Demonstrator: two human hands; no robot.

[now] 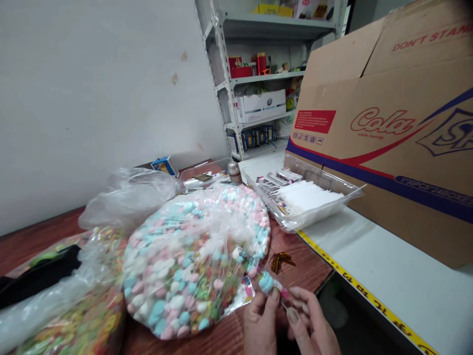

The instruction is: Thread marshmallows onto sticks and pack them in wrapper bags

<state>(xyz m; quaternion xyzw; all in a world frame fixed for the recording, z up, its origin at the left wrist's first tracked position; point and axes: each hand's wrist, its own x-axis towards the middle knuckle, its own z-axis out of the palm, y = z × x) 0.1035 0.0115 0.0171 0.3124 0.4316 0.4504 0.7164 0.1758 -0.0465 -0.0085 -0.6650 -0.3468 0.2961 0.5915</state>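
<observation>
From my head camera I look down at my two hands at the near edge of the wooden worktop (225,340). My left hand (260,323) and my right hand (314,323) are close together, with a pale blue swirled sweet (266,282) and a thin pink stem (284,294) between them. The fingers (274,295) of my left hand are pressed together, pinching the sweet. The fingers (295,295) of my right hand pinch in beside the pink stem, though I can't tell exactly what each fingertip grips.

Just past my hands, a large clear bag of pastel pink, blue and white sweets (192,261) lies flat on the worktop. A white-and-blue swirled piece (239,254) rests at its edge, and a few gold foil strips (280,261) lie just beside it. To my left is a second clear bag of multicoloured sweets (98,310), partly under a black item (37,271), with crumpled clear plastic (129,197) behind it.

Farther ahead, a clear plastic tray (318,217) holds a white stack and small packets, near a brown bottle (234,172) and a small blue box (164,166). To my right stands a cardboard carton (384,123) printed "Cola", above a white surface edged with yellow tape (369,296). Metal shelving (240,74) with boxes stands beyond.
</observation>
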